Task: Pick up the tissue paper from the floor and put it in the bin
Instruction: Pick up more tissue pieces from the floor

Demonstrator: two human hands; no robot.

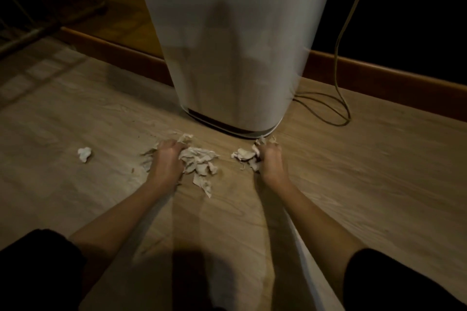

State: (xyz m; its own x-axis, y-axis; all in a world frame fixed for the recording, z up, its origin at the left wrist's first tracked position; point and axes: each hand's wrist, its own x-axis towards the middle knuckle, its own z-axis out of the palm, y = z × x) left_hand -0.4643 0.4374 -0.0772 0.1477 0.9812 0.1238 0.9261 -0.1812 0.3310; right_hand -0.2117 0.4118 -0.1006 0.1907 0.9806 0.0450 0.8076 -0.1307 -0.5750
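I have both hands down on the floor (353, 171) before the bin (235, 45) — left hand (168, 158) and right hand (271, 161), fingers curled into torn tissue paper (202, 161). One crumpled wad (84, 154) lies well apart, off to the left.

Floor (353, 184): pale wood-grain boards, dimly lit. Skirting board (379, 73): reddish-brown, along the far edge. Cable (338, 63): hanging, looping onto the floor at right. Wire rack (38, 20): dark, far left, in shadow.
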